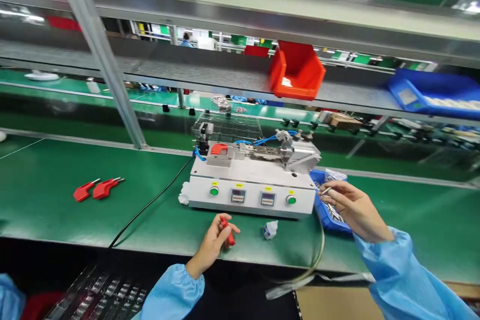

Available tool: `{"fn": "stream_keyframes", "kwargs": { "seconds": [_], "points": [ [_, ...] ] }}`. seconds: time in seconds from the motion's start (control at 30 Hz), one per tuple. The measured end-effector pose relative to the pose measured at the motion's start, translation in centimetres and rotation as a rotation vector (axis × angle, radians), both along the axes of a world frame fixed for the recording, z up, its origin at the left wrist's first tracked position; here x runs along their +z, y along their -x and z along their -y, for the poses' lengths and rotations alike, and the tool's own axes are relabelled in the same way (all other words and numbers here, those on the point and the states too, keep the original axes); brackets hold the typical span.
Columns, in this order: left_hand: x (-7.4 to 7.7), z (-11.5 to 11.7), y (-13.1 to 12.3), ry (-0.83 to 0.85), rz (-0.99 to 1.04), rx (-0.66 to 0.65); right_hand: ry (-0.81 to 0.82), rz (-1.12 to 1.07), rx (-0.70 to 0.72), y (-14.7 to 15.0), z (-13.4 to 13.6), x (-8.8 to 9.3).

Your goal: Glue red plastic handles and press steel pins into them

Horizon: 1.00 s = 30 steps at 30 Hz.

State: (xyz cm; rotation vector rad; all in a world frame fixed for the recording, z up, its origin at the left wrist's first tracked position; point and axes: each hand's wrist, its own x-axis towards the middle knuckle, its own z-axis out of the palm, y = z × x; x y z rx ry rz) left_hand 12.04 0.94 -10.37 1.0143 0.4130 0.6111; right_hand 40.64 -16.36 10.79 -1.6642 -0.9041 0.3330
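Left hand (212,246) was curled shut around a small red plastic handle (228,235), at the front edge of the green table (56,210). Right hand (354,210) pinched a thin metal pin (325,191) between thumb and forefinger, above the blue plastic tray (324,219) just beside the white box-shaped machine (251,195). A small white bottle (270,230) lay between them.

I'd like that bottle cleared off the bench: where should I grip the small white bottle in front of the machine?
On the small white plastic bottle, probably grip the wider body from above: it lies tilted on the green mat with bare mat either side.
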Motion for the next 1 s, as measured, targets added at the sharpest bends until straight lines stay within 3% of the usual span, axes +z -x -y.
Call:
{"fn": "stream_keyframes", "kwargs": {
  "seconds": [0.17,0.37,0.47,0.6,1.0],
  "points": [
    [-0.3,-0.2,-0.5,-0.036,0.033,-0.002,0.094,0.224,0.130,3.0,-8.9,1.0],
    [-0.2,-0.5,-0.5,-0.068,0.015,-0.051,0.188,0.772,0.238,4.1,-22.2,1.2],
    [-0.2,-0.5,-0.5,-0.100,0.001,-0.043,0.235,0.909,0.256,4.2,-26.6,1.0],
    [-0.1,-0.4,-0.2,-0.142,-0.015,-0.028,0.268,1.000,0.302,3.7,-28.4,-0.2],
    [0.4,-0.4,0.2,-0.196,-0.059,-0.073,0.242,1.102,0.294,3.1,-26.6,-2.4]
  ]
}}
